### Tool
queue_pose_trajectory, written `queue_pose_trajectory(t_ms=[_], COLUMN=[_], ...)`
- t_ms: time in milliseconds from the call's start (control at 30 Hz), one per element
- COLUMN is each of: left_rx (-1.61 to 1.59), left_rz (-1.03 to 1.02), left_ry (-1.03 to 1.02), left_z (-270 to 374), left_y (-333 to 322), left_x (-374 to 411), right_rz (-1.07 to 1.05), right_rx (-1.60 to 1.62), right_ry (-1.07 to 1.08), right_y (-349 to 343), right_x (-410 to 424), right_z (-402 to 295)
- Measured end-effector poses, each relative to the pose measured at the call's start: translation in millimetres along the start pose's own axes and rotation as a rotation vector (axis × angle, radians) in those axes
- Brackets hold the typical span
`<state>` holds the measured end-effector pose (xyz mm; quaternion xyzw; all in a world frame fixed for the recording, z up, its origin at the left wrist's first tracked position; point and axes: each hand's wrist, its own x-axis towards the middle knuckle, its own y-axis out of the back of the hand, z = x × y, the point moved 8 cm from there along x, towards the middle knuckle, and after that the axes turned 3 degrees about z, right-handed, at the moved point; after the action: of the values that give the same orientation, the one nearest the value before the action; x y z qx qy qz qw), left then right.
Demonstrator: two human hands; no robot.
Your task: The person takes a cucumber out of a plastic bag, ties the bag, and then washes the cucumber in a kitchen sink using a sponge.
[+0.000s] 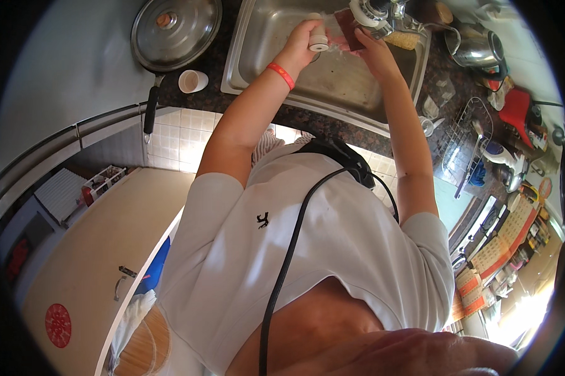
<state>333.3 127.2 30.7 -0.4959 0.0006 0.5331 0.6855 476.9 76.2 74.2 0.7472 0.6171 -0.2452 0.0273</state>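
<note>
My left hand (306, 40), a red band at its wrist, is closed around a cream-white cylinder (318, 40) with a small hole in its round end. To its right, my right hand (371, 51) grips a dark reddish-brown flat pad or sheet (349, 29). Both hands are over the stainless steel sink (336, 87), close together under a chrome and white faucet fitting (370, 14). Water seems to splash between them. The fingers of both hands are partly hidden by what they hold.
Left of the sink are a lidded pan (176, 30), its handle over the counter edge, and a white cup (193, 81). A yellow sponge (401, 40) lies at the sink's right, near a metal kettle (475, 44). A wire rack (468, 134) stands farther right. A black cable crosses my chest.
</note>
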Motion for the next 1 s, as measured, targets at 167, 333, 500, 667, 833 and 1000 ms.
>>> queue_pose_trajectory(t_ms=[167,333,500,667,833,1000], left_rx=[-0.014,0.075,-0.025,-0.033,-0.144,-0.391], left_rz=[-0.052,-0.133,-0.095,-0.203,-0.144,-0.015], left_ry=[0.089,0.085,0.203,0.189,0.22,0.274], left_z=[-9,-14,-39,-33,-30,-32], left_y=[-27,-45,-53,-81,-71,-57], left_x=[-10,-5,13,3,3,23], right_rz=[0.09,0.198,0.48,0.529,0.606,0.632], right_rx=[-0.13,-0.431,-0.277,-0.308,-0.31,-0.277], right_ry=[0.055,0.04,0.067,0.154,0.179,0.209], right_y=[8,36,77,126,147,154], right_x=[-16,-31,-46,-24,-5,2], right_z=[-16,-28,-21,-22,-37,-45])
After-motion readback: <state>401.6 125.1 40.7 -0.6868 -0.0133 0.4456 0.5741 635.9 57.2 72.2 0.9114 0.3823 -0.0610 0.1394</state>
